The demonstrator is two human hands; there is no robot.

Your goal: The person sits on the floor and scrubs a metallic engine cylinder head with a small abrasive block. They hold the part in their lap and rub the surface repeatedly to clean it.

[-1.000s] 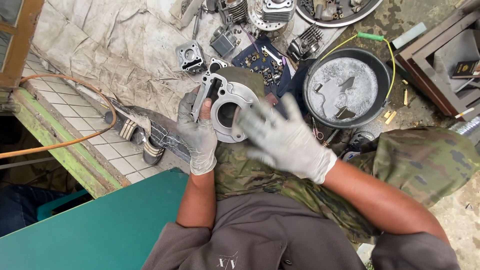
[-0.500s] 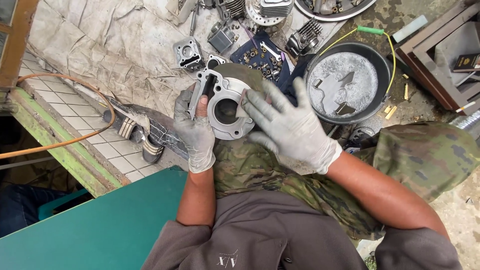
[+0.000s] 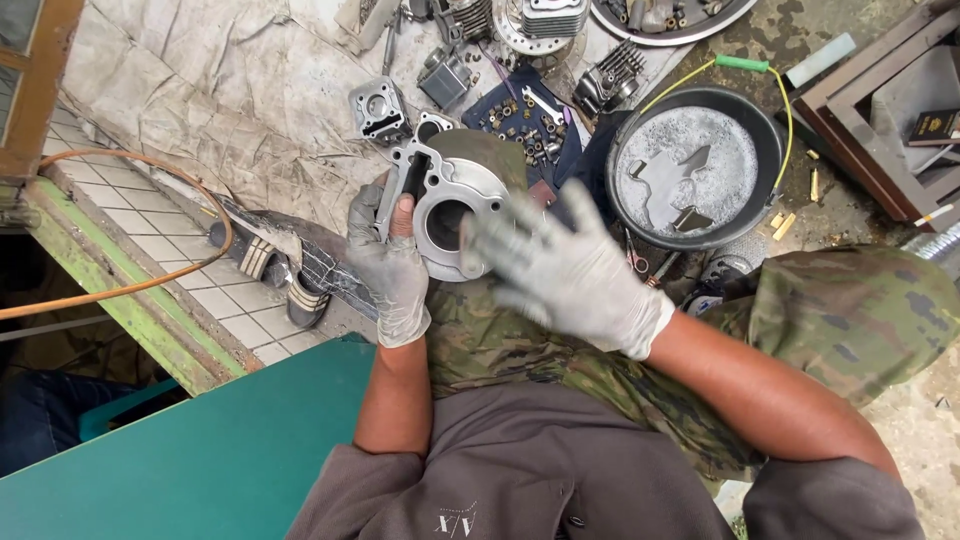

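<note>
**Gloved hands on an engine cylinder**

Gripping the grey metal engine cylinder [image 3: 448,205] along its left edge, the left hand [image 3: 392,262] had its fingers clenched around the casting, with the thumb lying up the flange beside the round bore. The cylinder was held above the person's camouflage-clad knee [image 3: 500,340], bore facing up toward the camera. The right hand [image 3: 570,270], also in a pale, grimy glove, was spread flat with fingers splayed just right of the cylinder; its fingertips reached the rim of the bore, and it grasped nothing. The hand was blurred, so whether it actually touched the metal could not be told.

Right of the cylinder sat a round black basin [image 3: 695,165] with a grey residue and a few small pieces inside. Just above the cylinder lay a dark blue cloth [image 3: 520,115] scattered with small bolts and a spanner. Up and left of the cylinder, a smaller square metal housing [image 3: 378,108] rested on a stained canvas sheet [image 3: 220,110]. Left of the cylinder an orange hose [image 3: 130,290] curved over a tiled ledge, and below the cylinder, to the left, a teal surface [image 3: 200,450] filled the corner.
</note>
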